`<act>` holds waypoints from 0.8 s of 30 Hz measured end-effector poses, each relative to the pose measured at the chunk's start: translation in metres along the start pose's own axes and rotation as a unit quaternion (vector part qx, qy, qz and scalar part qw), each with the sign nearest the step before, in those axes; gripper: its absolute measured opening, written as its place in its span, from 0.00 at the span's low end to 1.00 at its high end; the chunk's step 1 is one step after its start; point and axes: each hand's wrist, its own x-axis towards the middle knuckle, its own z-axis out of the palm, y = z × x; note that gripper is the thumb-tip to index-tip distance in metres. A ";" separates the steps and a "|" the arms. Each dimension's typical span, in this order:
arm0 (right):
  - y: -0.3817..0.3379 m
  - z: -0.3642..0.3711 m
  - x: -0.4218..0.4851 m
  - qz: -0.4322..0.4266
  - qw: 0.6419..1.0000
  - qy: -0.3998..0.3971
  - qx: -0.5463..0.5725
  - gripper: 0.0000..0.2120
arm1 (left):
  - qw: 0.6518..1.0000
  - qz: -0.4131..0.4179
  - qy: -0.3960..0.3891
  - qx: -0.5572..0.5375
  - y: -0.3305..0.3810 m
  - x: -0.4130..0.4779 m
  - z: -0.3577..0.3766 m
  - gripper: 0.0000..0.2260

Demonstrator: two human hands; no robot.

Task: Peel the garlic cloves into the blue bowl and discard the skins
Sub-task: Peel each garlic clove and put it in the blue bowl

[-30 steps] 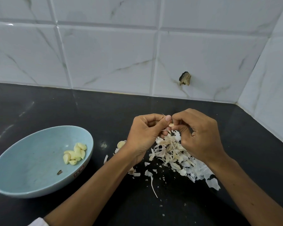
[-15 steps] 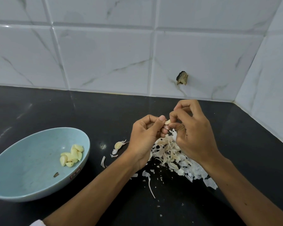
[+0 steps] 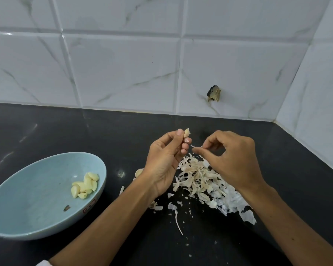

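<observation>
A: L hand [image 3: 161, 162]?
B: Fingers curled, thumb & fingertips pinching a garlic clove [image 3: 186, 133], held up off the counter
A: R hand [image 3: 235, 160]?
B: Just beside it, not touching. Thumb & index pinch a thin bit of skin [image 3: 193, 146]
A: Under them?
B: A pile of skins [image 3: 198, 179] on the black counter [image 3: 85, 135]; another clove [image 3: 138, 172] peeks out by the L wrist
A: Bowl?
B: The blue bowl [image 3: 37, 189] sits well to the left, peeled cloves [image 3: 86, 185] clustered inside w/ a dark scrap [image 3: 66, 208]. White marble tiles [image 3: 123, 70] behind
</observation>
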 end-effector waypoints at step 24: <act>-0.010 -0.002 0.002 0.015 0.991 0.014 0.135 0.05 | 0.995 -0.047 -0.060 0.069 -0.010 -0.005 0.005 0.09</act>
